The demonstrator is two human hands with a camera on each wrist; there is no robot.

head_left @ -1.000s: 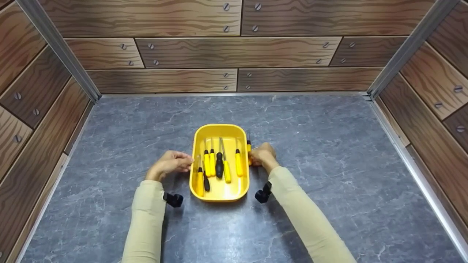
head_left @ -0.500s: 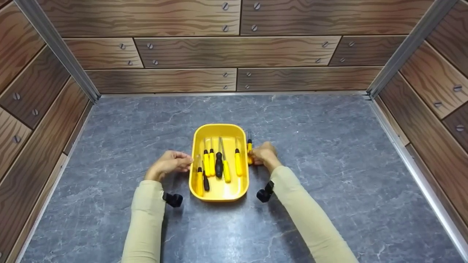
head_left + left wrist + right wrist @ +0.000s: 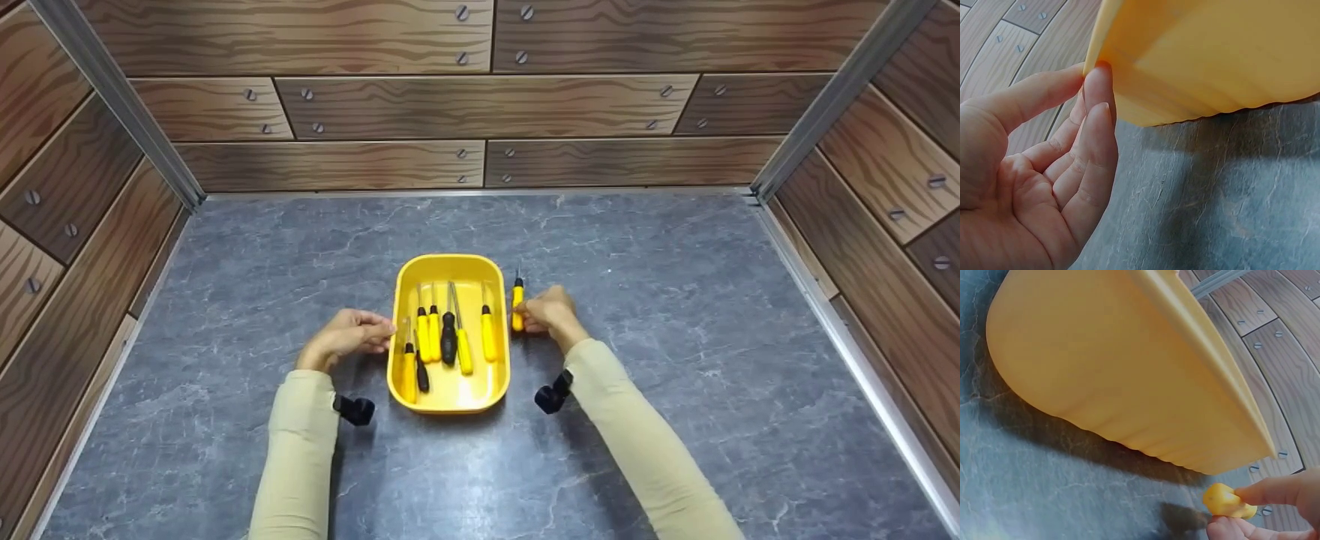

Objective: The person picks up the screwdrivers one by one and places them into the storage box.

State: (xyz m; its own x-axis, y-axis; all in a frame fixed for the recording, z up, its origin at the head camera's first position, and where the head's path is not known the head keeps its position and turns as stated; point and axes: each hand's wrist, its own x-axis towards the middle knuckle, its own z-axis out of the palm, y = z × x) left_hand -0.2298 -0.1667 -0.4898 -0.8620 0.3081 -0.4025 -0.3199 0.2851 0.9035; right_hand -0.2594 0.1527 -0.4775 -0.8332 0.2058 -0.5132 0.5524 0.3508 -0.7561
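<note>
A yellow plastic tray (image 3: 459, 395) stands on the grey tabletop. My left hand (image 3: 346, 339) is at its left side; in the left wrist view the thumb and fingertips pinch the tray's rim (image 3: 1095, 42). On the other side, my right hand (image 3: 551, 311) pinches the handle of a yellow screwdriver (image 3: 517, 298) with a black collar, its shaft pointing away from me. That screwdriver is outside the tray, just right of its wall. The right wrist view shows the rounded end of its handle (image 3: 1221, 499) between thumb and finger, with a shadow on the tabletop below.
Inside the tray lie several screwdrivers, among them a black one (image 3: 448, 341), a small black-handled one (image 3: 423, 375) and a yellow one (image 3: 488, 337) near the right wall. Wood-patterned panels (image 3: 480, 109) wall the grey tabletop (image 3: 675, 300) at the back and sides.
My right hand has moved a little right and away from me with the yellow screwdriver, widening its gap from the tray. The left hand and the tray have stayed in place.
</note>
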